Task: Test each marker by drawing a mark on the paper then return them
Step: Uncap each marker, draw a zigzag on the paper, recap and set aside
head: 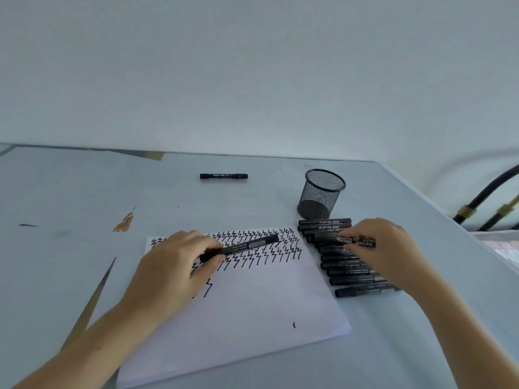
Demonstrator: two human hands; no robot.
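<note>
A white sheet of paper (252, 304) lies on the table, its upper part covered with rows of black zigzag marks. My left hand (174, 265) grips a black marker (247, 246) that slants up to the right over the marks. Right of the paper lies a row of several black markers (351, 272) side by side. My right hand (384, 248) sits over that row and pinches one marker (362, 241) near the top of it. One more black marker (223, 176) lies alone at the far middle of the table.
A black mesh pen cup (321, 193) stands upright just behind the marker row. The table's right edge runs diagonally past it, with dark pipes (488, 192) beyond. The pale table surface (70, 192) has scuffs and a torn patch at the left.
</note>
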